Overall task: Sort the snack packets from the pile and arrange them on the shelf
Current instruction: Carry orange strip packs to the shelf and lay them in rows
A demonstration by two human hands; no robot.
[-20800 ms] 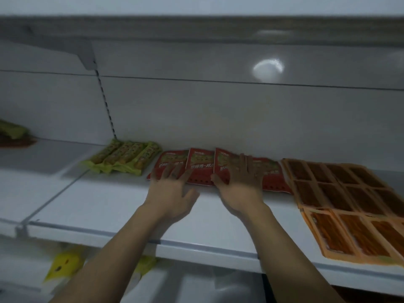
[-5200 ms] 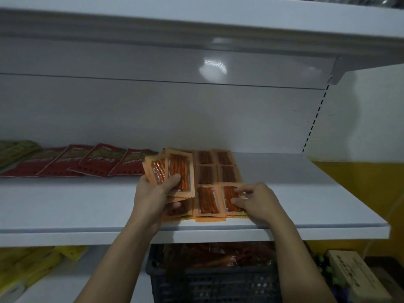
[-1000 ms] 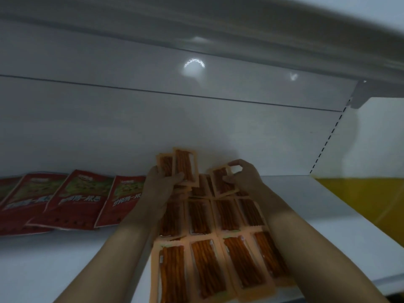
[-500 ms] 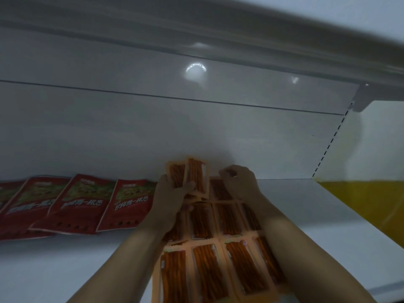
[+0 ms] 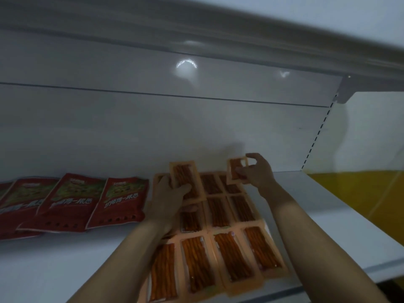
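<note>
Several orange snack packets lie in rows on the white shelf. My left hand grips a small stack of the same orange packets, held upright over the rows' left back corner. My right hand pinches one orange packet just above the back right of the rows, near the shelf's rear wall. Red snack packets lie overlapping in a row to the left.
The shelf's rear wall rises right behind the packets, and an upper shelf overhangs. Bare shelf surface stretches to the right up to a perforated upright and a yellow wall.
My right hand has lifted an orange packet from the back row and shifted right with it. My left hand still holds its stack; the view has moved closer.
</note>
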